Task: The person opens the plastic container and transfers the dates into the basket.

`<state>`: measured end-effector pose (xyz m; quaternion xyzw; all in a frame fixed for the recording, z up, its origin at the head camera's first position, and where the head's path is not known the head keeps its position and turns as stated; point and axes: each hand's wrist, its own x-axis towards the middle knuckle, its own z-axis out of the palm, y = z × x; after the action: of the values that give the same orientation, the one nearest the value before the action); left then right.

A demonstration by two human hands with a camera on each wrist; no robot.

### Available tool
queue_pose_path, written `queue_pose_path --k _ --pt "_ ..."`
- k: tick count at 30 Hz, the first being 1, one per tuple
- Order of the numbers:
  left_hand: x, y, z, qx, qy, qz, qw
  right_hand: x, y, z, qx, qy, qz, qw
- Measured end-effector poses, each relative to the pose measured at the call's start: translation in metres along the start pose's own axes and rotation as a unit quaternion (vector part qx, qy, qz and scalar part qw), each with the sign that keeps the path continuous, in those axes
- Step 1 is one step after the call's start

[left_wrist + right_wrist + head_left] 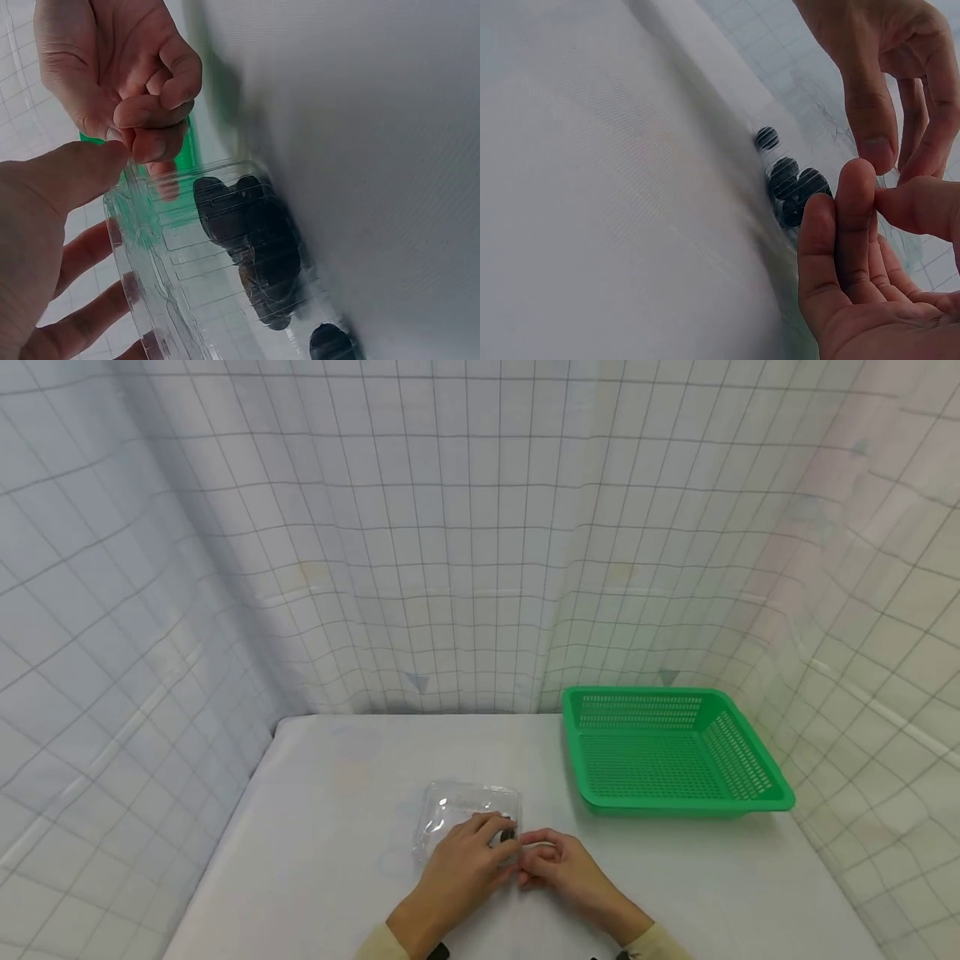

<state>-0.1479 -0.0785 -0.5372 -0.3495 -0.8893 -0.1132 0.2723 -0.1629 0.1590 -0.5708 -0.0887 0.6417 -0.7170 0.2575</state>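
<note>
Clear clamshell (467, 814) seemingly between hands.

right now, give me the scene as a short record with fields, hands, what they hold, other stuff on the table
left hand: rests over the clear plastic container, thumb at its near right edge
right hand: fingers curled, pinching that same edge
container: clear lidded clamshell, lying on the table
contents: small dark round items inside; what they are cannot be told
basket: green basket at the back right, apart from the hands, nothing seen in it
backdrop: white gridded curtain around the table
</note>
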Motion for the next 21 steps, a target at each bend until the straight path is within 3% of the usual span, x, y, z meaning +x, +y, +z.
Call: queue_pose_path --k 4,12,21 --pt "0.0022 0.0006 0.0025 0.002 0.007 0.012 0.9999 0.0008 0.0027 0.0001 0.003 0.005 -0.003 1.000" --pt "0.0023 0.0036 0.0019 -0.005 -0.012 -0.007 0.9999 0.0020 0.0002 0.0011 0.016 0.018 -0.001 1.000" --pt "-0.0010 0.0053 0.0068 0.039 0.010 0.001 0.9992 0.0019 0.0017 0.0014 0.014 0.003 -0.001 1.000"
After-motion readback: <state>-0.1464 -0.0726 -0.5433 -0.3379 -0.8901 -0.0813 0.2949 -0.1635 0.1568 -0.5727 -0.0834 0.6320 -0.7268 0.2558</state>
